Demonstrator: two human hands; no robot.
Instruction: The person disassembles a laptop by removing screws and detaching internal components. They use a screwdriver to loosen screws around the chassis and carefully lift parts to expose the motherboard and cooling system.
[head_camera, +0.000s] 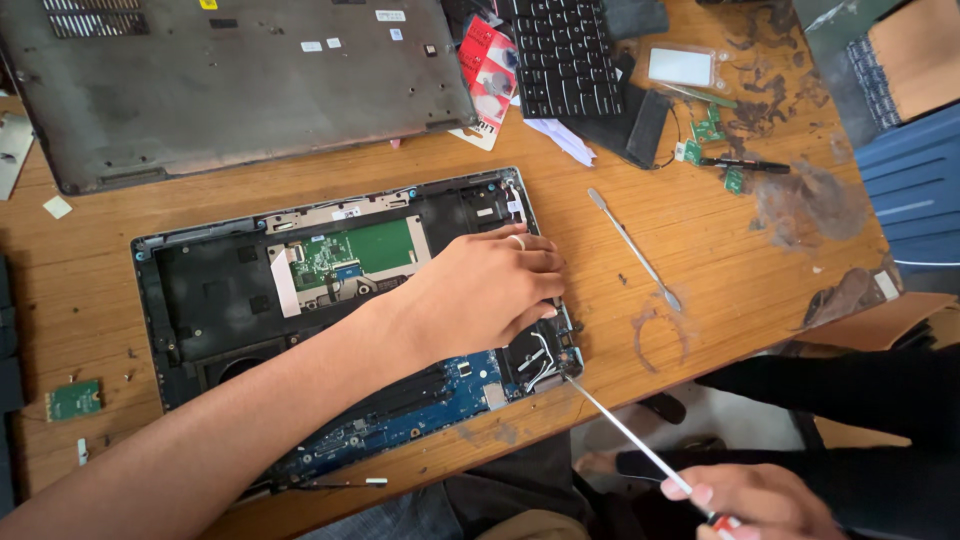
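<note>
Head view looks down on a wooden surface (700, 240) strewn with laptop parts. Nearest, at about 5 o'clock, the right hand (755, 500) is closed around the handle of a long screwdriver (625, 425), whose thin shaft slants up toward 11 o'clock; its tip sits at the lower right corner of the opened laptop chassis (190, 300). At the centre, the left hand (490, 285) lies palm down on the chassis's right side, fingers loosely curled and pressing on it, holding nothing; a ring shows on one finger. Its bare forearm runs down to 7 o'clock. Below the hand, a blue circuit board (420, 415) is exposed along the chassis's near edge, and a green board (355, 250) lies just left of the hand at about 10 o'clock. A small green card (73, 399) rests apart at 8 o'clock. A metal pry tool (633, 248) lies on the surface at 2 o'clock, well clear of the hand. Farther off, a grey bottom cover (240, 80) fills 11 o'clock, and a black keyboard (562, 55) sits at 12 o'clock.
</note>
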